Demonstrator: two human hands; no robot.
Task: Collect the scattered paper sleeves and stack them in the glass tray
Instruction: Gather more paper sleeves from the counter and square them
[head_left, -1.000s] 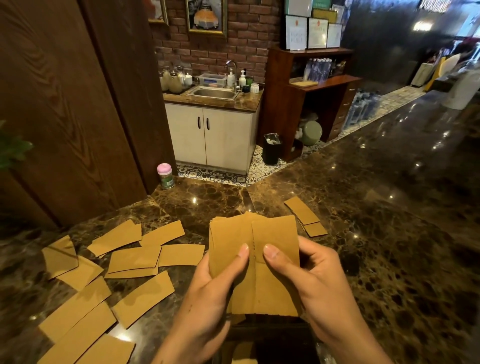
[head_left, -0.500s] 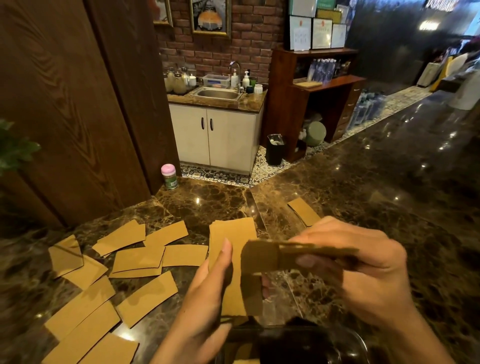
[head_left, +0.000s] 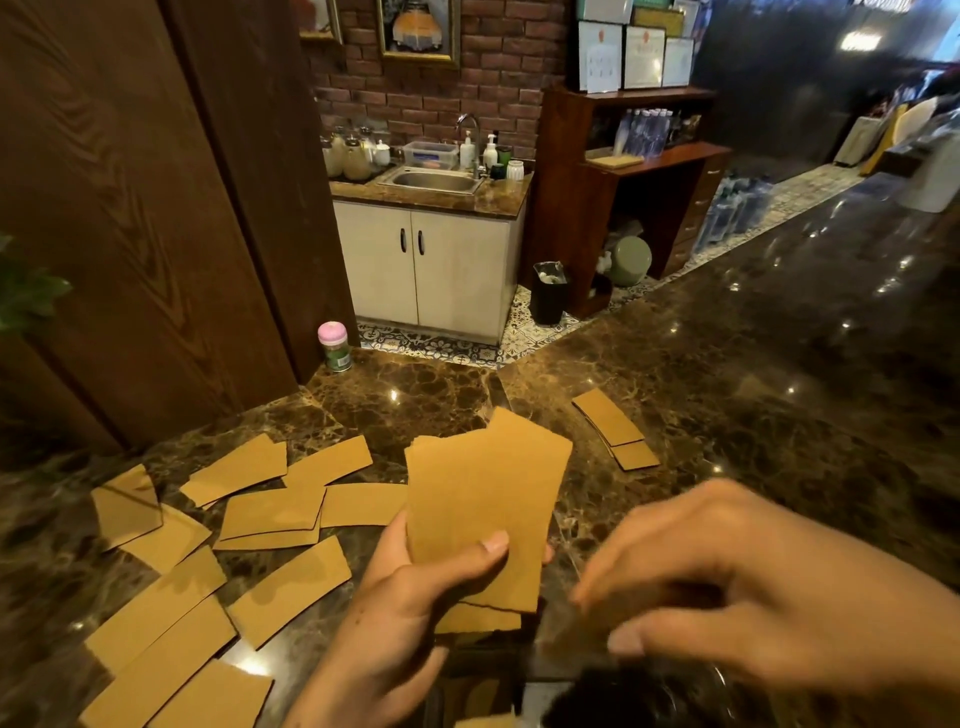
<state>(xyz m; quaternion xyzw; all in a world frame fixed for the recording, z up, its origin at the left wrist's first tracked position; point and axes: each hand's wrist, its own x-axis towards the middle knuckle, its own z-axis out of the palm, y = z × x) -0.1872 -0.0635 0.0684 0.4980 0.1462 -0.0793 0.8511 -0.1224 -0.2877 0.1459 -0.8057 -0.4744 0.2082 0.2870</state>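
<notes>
My left hand (head_left: 405, 613) grips a small upright stack of brown paper sleeves (head_left: 483, 514) by its lower edge, thumb across the front. My right hand (head_left: 727, 587) is blurred and hovers low to the right of the stack, above the glass tray (head_left: 719, 678) at the bottom edge. Its fingers pinch what looks like one dark, blurred paper sleeve (head_left: 597, 623). Several loose sleeves (head_left: 270, 512) lie scattered on the marble counter to the left. Two more sleeves (head_left: 608, 423) overlap on the counter at the far right of the stack.
A pink-lidded jar (head_left: 335, 345) stands at the counter's far corner beside a wooden panel (head_left: 156, 234). A plant leaf (head_left: 26, 291) pokes in at the left. The dark marble counter (head_left: 779, 389) runs off to the right, with a white object (head_left: 935, 176) at its far end.
My right hand took a sleeve off the stack, turned it flat and dropped toward the tray. My left hand kept the remaining stack upright.
</notes>
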